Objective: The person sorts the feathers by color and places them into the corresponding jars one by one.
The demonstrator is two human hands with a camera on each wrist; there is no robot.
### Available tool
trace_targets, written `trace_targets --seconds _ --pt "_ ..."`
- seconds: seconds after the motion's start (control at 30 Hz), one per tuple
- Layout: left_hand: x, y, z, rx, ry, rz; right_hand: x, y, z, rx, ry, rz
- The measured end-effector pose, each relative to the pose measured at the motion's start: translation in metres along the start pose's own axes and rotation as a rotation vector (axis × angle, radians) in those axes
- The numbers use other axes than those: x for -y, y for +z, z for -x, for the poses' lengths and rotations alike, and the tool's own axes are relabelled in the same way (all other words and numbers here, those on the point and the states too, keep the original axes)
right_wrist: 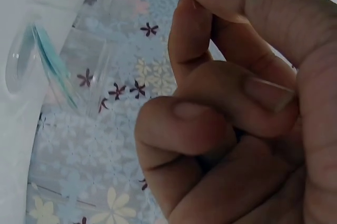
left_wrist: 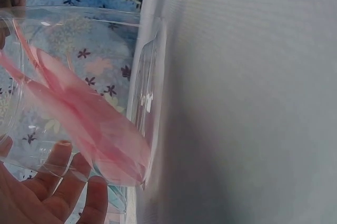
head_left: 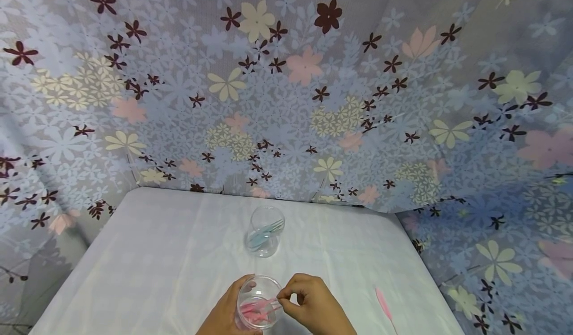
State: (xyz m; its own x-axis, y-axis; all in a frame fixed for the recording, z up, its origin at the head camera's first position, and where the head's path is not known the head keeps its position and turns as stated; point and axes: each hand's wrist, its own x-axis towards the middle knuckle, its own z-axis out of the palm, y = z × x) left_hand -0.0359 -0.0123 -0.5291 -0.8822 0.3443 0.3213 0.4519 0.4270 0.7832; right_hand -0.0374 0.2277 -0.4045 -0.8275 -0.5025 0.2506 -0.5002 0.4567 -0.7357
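Note:
My left hand point(head_left: 226, 307) grips a clear plastic cup point(head_left: 261, 278) from its left side, fingers around the wall. Inside it lean several pink plastic forks point(left_wrist: 95, 113), their broad handle ends down at the base. At the cup's right rim my right hand point(head_left: 313, 300) pinches the upper end of a pink fork point(head_left: 264, 304) between thumb and index finger. Its other fingers are curled in toward the palm in the right wrist view. The pinched tip is mostly hidden by the fingertips.
Behind the held cup stands a second clear cup point(head_left: 264, 253) with light blue plastic forks point(head_left: 266, 233) in it. A slim pink plastic utensil point(head_left: 382, 302) lies on the white table point(head_left: 179, 245) to the right. A floral curtain point(head_left: 286, 101) hangs beyond the table's far edge.

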Motion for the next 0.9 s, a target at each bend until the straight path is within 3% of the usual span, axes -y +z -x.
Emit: trace_targets --seconds 0.23,0.5,0.9 --pt "0.002 0.001 0.001 -0.018 0.035 0.014 -0.003 0.012 -0.006 0.024 -0.021 0.008" --pt "0.002 0.001 0.001 -0.022 0.052 -0.009 -0.001 0.024 -0.011 0.047 -0.076 0.129" --pt "0.000 0.000 0.001 -0.032 0.094 -0.019 0.003 0.030 -0.013 0.066 0.036 0.245"
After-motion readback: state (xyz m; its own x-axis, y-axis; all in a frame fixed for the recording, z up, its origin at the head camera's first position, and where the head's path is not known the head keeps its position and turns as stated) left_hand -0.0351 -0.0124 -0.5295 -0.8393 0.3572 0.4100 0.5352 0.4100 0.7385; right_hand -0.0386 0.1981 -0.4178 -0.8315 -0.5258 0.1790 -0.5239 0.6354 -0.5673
